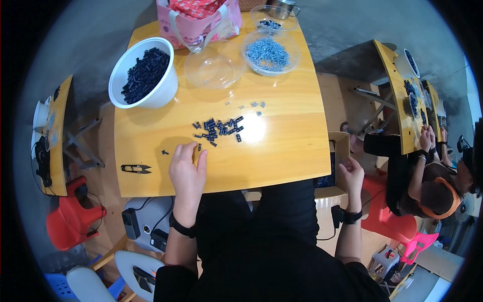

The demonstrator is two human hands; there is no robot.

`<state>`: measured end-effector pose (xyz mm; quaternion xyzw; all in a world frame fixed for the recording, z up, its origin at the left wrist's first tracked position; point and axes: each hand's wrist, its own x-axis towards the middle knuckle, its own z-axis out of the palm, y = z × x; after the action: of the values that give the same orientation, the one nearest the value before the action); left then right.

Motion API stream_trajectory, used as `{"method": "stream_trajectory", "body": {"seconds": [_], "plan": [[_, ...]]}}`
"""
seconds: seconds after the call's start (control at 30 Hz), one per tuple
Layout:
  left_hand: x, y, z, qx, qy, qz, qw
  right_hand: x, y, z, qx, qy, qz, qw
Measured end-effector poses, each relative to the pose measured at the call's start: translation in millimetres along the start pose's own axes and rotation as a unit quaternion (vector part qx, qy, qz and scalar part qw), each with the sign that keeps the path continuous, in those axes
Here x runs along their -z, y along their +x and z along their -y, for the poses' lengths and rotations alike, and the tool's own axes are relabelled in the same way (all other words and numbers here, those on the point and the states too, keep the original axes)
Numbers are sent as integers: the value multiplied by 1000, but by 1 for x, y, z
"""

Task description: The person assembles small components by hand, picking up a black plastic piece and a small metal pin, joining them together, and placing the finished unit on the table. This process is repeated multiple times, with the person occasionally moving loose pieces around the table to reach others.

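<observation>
My left hand (187, 167) rests at the near left part of the yellow table, thumb and forefinger apart. Just past its fingertips lies a loose pile of small black plastic pieces (211, 129); their exact kind is too small to tell. One stray black piece (165, 152) sits left of that hand. A pair of black thread snips (136, 169) lies near the table's left edge. Off the table's right edge, my right hand (352, 173) hovers over an open cardboard box (342, 146) with dark contents; its fingers are loosely bent and apart, with nothing visible in them.
A white tub (168, 83) of black pieces stands back left. Beside it are an upturned-looking clear plastic bowl (214, 68), a clear bowl of small silvery parts (269, 53) and a pink bag (201, 27). Several tiny clear bits (255, 104) lie mid-table. Another person (427, 186) works at right.
</observation>
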<state>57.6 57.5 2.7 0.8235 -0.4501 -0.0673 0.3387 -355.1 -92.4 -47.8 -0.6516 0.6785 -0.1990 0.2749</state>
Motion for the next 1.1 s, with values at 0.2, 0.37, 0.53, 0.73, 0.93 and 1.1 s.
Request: {"method": "stream_trajectory", "body": {"seconds": [0.2, 0.37, 0.53, 0.73, 0.93, 1.1], "plan": [[-14, 3, 15, -28, 19, -28, 999, -41, 1, 123, 131, 163, -1, 978], [-11, 7, 3, 9, -15, -13, 1000, -106, 12, 227, 355, 86, 93, 926], [-7, 8, 2, -20, -33, -25, 999, -144, 28, 260, 391, 11, 86, 916], [-12, 15, -5, -83, -27, 15, 996, -159, 35, 258, 399, -1, 79, 914], [-17, 18, -8, -129, 9, 26, 991, -136, 23, 254, 355, 86, 110, 924], [-24, 13, -34, -126, -13, 23, 992, -108, 4, 219, 153, 246, 239, 927]]}}
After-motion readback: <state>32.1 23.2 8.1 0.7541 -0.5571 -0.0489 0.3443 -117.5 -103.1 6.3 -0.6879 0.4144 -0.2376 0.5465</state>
